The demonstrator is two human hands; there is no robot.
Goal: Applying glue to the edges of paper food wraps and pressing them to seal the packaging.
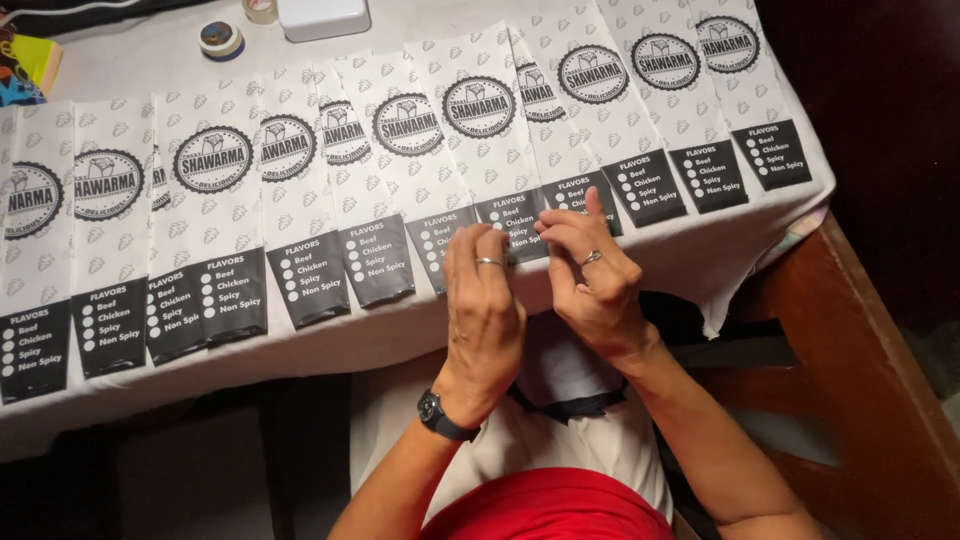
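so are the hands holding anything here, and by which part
Cannot be told: both the left hand and right hand have fingertips together over the black bottom edge of a white printed paper bag; any grip is hidden.

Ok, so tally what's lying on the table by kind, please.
Printed paper bags: 12
Tape rolls: 2
White box: 1
Colourful item at the left edge: 1
Total: 16
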